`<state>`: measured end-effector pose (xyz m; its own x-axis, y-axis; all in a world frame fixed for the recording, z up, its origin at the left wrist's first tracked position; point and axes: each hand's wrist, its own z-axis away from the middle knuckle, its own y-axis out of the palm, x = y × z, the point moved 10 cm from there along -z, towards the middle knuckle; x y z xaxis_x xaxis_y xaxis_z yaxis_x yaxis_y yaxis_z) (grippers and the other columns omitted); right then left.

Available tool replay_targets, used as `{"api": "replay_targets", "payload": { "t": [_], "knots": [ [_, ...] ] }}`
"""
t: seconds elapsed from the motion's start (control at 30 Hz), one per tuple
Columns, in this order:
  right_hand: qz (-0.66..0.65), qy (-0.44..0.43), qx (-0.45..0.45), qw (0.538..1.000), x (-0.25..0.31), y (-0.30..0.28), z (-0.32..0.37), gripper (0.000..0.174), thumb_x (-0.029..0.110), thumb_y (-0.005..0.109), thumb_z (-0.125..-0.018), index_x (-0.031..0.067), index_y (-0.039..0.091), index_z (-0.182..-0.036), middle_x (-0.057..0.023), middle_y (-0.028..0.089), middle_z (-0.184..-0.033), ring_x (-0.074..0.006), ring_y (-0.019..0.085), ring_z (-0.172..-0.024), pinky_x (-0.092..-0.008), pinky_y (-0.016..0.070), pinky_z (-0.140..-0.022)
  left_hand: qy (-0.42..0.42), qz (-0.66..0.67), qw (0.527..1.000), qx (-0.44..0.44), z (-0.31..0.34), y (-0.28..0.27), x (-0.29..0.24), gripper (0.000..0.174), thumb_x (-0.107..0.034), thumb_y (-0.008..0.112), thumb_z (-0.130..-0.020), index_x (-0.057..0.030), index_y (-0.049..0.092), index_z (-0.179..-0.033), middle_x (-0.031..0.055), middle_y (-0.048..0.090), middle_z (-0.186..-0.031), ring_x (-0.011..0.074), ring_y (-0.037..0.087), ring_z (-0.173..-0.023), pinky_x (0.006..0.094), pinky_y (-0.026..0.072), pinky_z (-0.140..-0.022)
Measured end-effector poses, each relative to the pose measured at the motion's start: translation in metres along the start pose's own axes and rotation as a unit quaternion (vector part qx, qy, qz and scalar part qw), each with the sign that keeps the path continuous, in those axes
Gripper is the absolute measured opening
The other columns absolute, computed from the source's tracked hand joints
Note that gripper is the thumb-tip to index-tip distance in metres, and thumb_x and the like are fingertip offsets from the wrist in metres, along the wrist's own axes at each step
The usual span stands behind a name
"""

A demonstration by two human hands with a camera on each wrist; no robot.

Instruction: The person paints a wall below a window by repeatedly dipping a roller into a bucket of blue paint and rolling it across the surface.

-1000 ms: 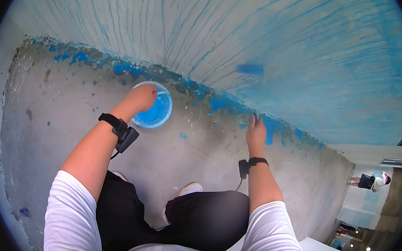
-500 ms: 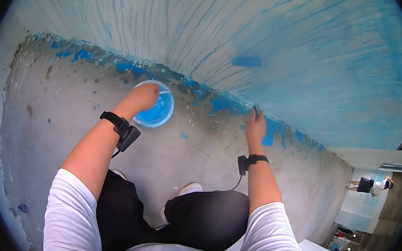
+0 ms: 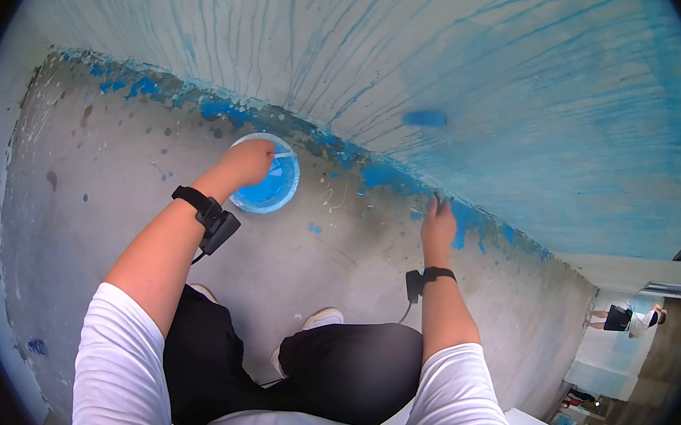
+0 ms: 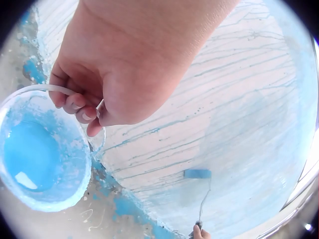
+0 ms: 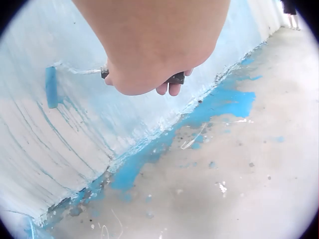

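Observation:
My left hand (image 3: 252, 163) grips the thin white handle (image 4: 60, 89) of a paint bucket (image 4: 75, 191), fingers curled round it. Blue paint (image 4: 30, 154) lies in the bucket, and its rim is smeared pale blue. Off to the right, my right hand (image 3: 439, 229) holds the dark grip of a paint roller, its fingers wrapped about it in the right wrist view. The blue roller sleeve (image 5: 51, 87) lies against the wall (image 5: 75, 139), where pale blue paint meets a whiter, streaked part. A thin metal rod (image 4: 205, 201) joins sleeve and grip.
Splashes of blue paint (image 3: 384, 176) run along the foot of the wall on the grey concrete floor (image 3: 271, 263). My shoe (image 3: 323, 318) stands below the bucket. Far right, another person (image 3: 629, 319) stands near a wall. A small blue item (image 3: 37, 346) lies at the lower left.
The roller sleeve shifted slightly up the view, then came back down the wall, with my right hand following. My left hand and the bucket have drifted slightly right in view.

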<state>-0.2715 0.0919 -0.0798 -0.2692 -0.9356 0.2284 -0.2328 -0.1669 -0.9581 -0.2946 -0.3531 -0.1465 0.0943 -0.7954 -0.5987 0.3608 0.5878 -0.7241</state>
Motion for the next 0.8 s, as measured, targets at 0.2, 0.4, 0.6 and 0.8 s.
{"api": "replay_targets", "payload": {
  "t": [0.2,0.4,0.6,0.8],
  "knots": [
    [-0.099,-0.065,-0.004,0.993,0.089,-0.021,-0.025,0.040,0.040,0.053,-0.092,0.0008,0.060,-0.095,-0.0242,0.062,-0.079,-0.0443,0.059,-0.075,-0.0476,0.0453,-0.063,-0.006,-0.012,1.000,0.027,-0.002,0.006,0.002,0.024,-0.019,0.045,-0.092,-0.0080,0.065,-0.099,0.0154,0.066,-0.100,0.0362,0.061,-0.095,0.0456,0.0486,-0.080],
    [-0.333,-0.068,-0.104,0.935,0.100,-0.047,-0.035,0.029,0.028,0.051,-0.098,0.0002,0.055,-0.089,-0.0067,0.054,-0.066,-0.0183,0.051,-0.061,-0.0317,0.0425,-0.061,-0.012,-0.004,0.999,0.029,0.000,0.000,-0.003,0.023,-0.020,0.046,-0.092,-0.0074,0.065,-0.098,0.0158,0.066,-0.099,0.0364,0.061,-0.094,0.0457,0.0484,-0.079],
    [-0.500,0.016,-0.115,0.858,0.069,-0.050,-0.040,0.033,0.030,0.041,-0.102,0.0071,0.047,-0.079,-0.0003,0.047,-0.064,-0.0096,0.043,-0.059,-0.0292,0.0401,-0.060,0.000,-0.008,1.000,0.023,0.001,0.000,-0.007,0.023,-0.020,0.046,-0.092,-0.0062,0.065,-0.096,0.0166,0.065,-0.098,0.0368,0.061,-0.093,0.0459,0.0482,-0.079],
    [-0.381,0.051,-0.024,0.923,-0.014,0.032,-0.020,0.041,0.039,0.046,-0.099,0.0020,0.053,-0.081,-0.0059,0.055,-0.062,-0.0172,0.054,-0.056,-0.0327,0.0422,-0.055,0.006,-0.008,1.000,0.027,-0.001,0.003,-0.003,0.024,-0.020,0.045,-0.092,-0.0069,0.065,-0.096,0.0163,0.066,-0.098,0.0363,0.061,-0.094,0.0458,0.0482,-0.079]
  ]
}}
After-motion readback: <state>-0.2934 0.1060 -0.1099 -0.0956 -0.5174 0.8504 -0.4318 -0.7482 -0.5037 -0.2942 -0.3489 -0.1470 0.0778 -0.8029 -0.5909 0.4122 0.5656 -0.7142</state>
